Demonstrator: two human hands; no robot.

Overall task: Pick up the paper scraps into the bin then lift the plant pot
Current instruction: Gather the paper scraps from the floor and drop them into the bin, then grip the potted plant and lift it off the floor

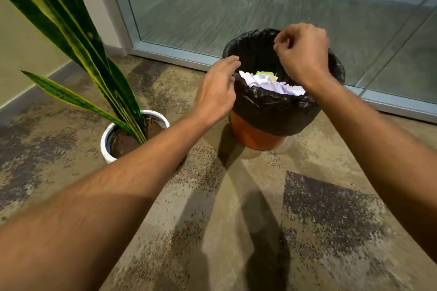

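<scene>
paper scraps sat piled in the bin, white ones with a bit of green on top. i could not read any words on them, and i saw no label on anything. the bin was orange, with a black bag folded over its rim. my right hand hung over the bin's mouth with its fingers curled in, and i could not tell if a scrap was inside them. my left hand was by the bin's near left rim, fingers loose and holding nothing; i could not tell if they touched the bag. the plant pot was white and stood on the floor just left of the bin, under my left arm, with long green and yellow leaves in brown soil.
</scene>
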